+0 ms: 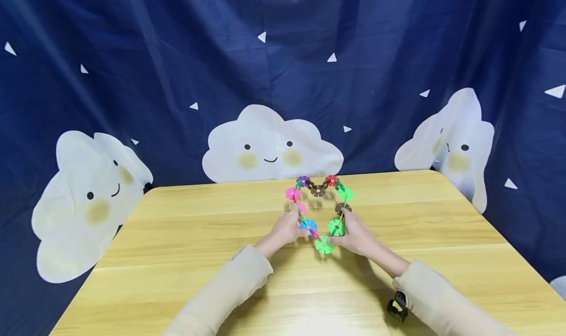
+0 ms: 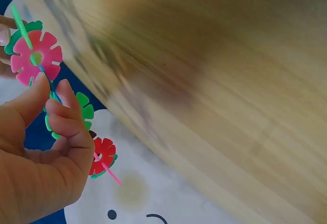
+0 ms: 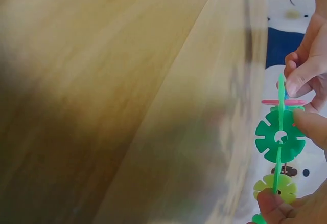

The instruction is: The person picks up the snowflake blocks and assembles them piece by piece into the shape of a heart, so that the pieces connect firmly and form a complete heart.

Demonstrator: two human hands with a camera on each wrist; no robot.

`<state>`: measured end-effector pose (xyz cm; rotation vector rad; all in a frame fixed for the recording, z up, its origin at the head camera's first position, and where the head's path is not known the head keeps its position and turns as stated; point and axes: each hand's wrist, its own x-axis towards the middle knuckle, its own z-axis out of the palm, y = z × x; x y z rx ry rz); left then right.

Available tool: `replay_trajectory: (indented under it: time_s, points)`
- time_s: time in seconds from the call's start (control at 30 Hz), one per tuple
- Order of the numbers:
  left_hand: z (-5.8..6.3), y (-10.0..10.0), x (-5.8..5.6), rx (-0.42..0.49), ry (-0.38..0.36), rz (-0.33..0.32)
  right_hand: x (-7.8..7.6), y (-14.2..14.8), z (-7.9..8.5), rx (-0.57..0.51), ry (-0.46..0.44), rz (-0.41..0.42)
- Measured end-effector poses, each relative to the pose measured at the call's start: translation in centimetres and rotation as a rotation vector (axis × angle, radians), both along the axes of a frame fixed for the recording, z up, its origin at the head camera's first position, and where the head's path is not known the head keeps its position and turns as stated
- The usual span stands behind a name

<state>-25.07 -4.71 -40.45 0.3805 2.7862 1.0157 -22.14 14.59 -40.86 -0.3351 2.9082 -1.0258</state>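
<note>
A heart-shaped chain of notched plastic discs (image 1: 324, 245) is held up above the wooden table, its pointed end toward me. Its pieces are slotted together in green, blue, pink, purple, red and brown. My left hand (image 1: 287, 225) pinches the chain's left side, close to a blue disc (image 1: 308, 226). In the left wrist view, thumb and fingers grip beside a pink disc (image 2: 37, 59). On the other side, my right hand (image 1: 355, 234) grips the chain near a green disc (image 1: 336, 227). The right wrist view shows its fingers around a green disc seen edge-on (image 3: 277, 170).
The light wooden table (image 1: 177, 233) spreads out under both arms. Behind it hangs a dark blue curtain (image 1: 230, 56) printed with white smiling clouds (image 1: 271, 152) and small triangles. A black strapped device (image 1: 398, 306) sits at my right wrist.
</note>
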Motion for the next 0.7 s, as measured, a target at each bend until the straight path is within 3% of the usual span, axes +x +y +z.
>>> replay_trajectory:
  time_s: [0.2,0.4,0.7]
  points:
    - [-0.5,-0.1,-0.8,-0.062,-0.029,0.022,-0.8,-0.6,-0.5,0.013,-0.057,-0.016]
    - [-0.9,-0.3,-1.5,-0.043,-0.111,0.017,-1.4,-0.9,-0.9,-0.038,-0.136,-0.026]
    - [-1.2,-0.3,-2.4,-0.163,-0.091,-0.028,-2.1,-0.9,-1.5,-0.018,-0.137,-0.017]
